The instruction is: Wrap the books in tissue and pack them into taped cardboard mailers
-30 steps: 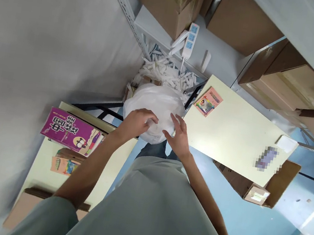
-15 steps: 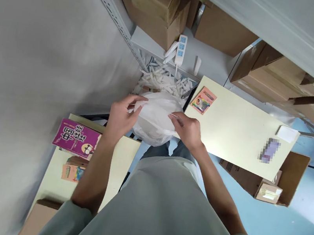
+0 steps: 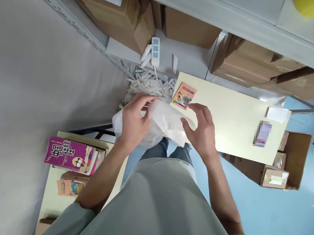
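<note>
A thin white see-through plastic bag (image 3: 166, 121) stretches between my hands, above a wider heap of white plastic bags (image 3: 153, 139). My left hand (image 3: 135, 122) pinches one end of the thin bag, its thumb and fingers close together. My right hand (image 3: 202, 134) is at the other end, thumb and forefinger spread apart, over the edge of the cream table. Just beyond those fingertips lies a pink booklet (image 3: 184, 95) with a coloured picture. Whether the right hand touches the plastic is unclear.
White paper strips (image 3: 147, 84) pile up behind the bags. A power strip (image 3: 155, 52) lies on the shelf, with cardboard boxes (image 3: 107, 14) around it. The cream table (image 3: 228, 121) bears a blurred purple item (image 3: 262, 134). Purple books (image 3: 70, 154) rest on the left table.
My hands have gone from above the heap to handling the thin bag, drawing it sideways toward the right table. My right hand's fingers have opened. The view has turned and shifted.
</note>
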